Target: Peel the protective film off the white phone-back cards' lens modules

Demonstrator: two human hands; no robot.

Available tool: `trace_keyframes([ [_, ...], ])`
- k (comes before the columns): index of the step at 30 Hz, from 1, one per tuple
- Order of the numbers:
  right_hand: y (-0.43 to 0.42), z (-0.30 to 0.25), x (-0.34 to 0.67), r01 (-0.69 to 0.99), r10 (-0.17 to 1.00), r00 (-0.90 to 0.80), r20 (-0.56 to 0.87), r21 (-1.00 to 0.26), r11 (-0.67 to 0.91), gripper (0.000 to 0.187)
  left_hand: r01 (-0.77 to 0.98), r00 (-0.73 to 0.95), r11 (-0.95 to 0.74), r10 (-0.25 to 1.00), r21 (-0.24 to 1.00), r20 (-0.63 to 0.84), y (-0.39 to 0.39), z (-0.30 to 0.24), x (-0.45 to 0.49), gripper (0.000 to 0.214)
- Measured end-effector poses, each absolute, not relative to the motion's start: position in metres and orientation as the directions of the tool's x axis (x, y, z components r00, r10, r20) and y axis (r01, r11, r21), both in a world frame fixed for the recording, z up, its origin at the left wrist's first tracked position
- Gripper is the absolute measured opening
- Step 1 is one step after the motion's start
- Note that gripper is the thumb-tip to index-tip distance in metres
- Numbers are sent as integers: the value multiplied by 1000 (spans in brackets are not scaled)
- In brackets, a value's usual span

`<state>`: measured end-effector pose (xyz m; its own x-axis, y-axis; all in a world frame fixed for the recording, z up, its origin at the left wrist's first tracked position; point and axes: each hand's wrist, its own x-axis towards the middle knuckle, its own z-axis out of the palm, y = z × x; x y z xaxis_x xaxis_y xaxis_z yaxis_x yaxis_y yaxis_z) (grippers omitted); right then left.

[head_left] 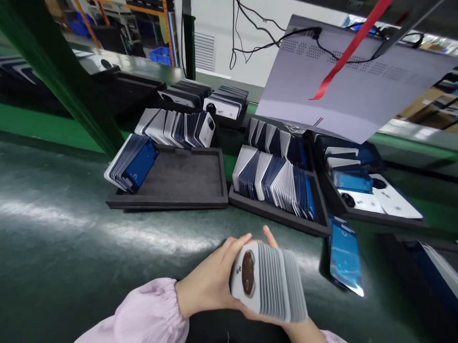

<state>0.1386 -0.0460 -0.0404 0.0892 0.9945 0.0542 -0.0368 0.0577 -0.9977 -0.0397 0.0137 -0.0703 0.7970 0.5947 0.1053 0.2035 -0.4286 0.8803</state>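
A thick stack of white phone back covers (272, 282) stands on edge between my hands, above the green table. The nearest cover shows a brown camera cut-out. My left hand (210, 278) grips the stack's left side, its thumb along the lower edge and fingers over the top. From below and the right, my right hand (303, 335) supports it; most of its fingers are hidden behind the covers, though one fingertip sticks up at the back. Right of the stack, a few covers with blue film (345, 255) lie flat on the table.
A black foam tray (190, 202) at left holds a row of covers (133, 159) along its left side. The middle tray (270, 218) carries two rows of covers. Another tray (395, 218) sits at right. A grey panel (347, 76) and red strap (360, 36) hang overhead.
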Motion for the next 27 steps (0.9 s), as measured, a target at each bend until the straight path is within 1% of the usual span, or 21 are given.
trace_keyframes([
  [2,-45,-45,136,-34,993,5,115,-993,115,120,236,783,-430,616,872,92,15,-67,-44,133],
  [3,-44,-49,134,-38,990,-34,134,-990,133,126,254,773,-433,628,865,87,16,-64,-47,133],
  [6,-35,-62,132,-41,986,-107,126,-992,122,132,334,730,-450,679,828,74,20,-49,-60,125],
  [9,-26,-75,134,-7,987,-138,82,-997,81,139,473,646,-450,762,758,49,25,-35,-83,104],
  [12,-22,-84,137,49,987,-152,48,-997,56,141,623,543,-423,839,658,25,32,-27,-118,86],
  [14,-21,-86,139,73,987,-149,55,-995,67,136,709,489,-406,872,576,13,37,-23,-144,73],
  [15,-21,-87,140,76,988,-143,65,-994,77,130,744,470,-399,883,536,6,40,-22,-156,68],
  [18,-18,-88,140,63,990,-119,79,-994,87,105,798,449,-392,893,459,-17,50,-20,-184,61],
  [20,-17,-89,139,55,992,-100,72,-995,78,91,799,457,-402,889,447,-18,58,-21,-192,62],
  [22,-16,-89,138,56,995,-84,59,-996,63,81,784,479,-423,878,455,-9,66,-25,-193,63],
  [24,-16,-89,137,61,996,-74,44,-997,49,77,763,503,-448,864,466,5,74,-29,-191,66],
  [27,-16,-89,137,68,997,-71,26,-997,31,74,743,525,-475,851,471,30,80,-36,-186,76],
])
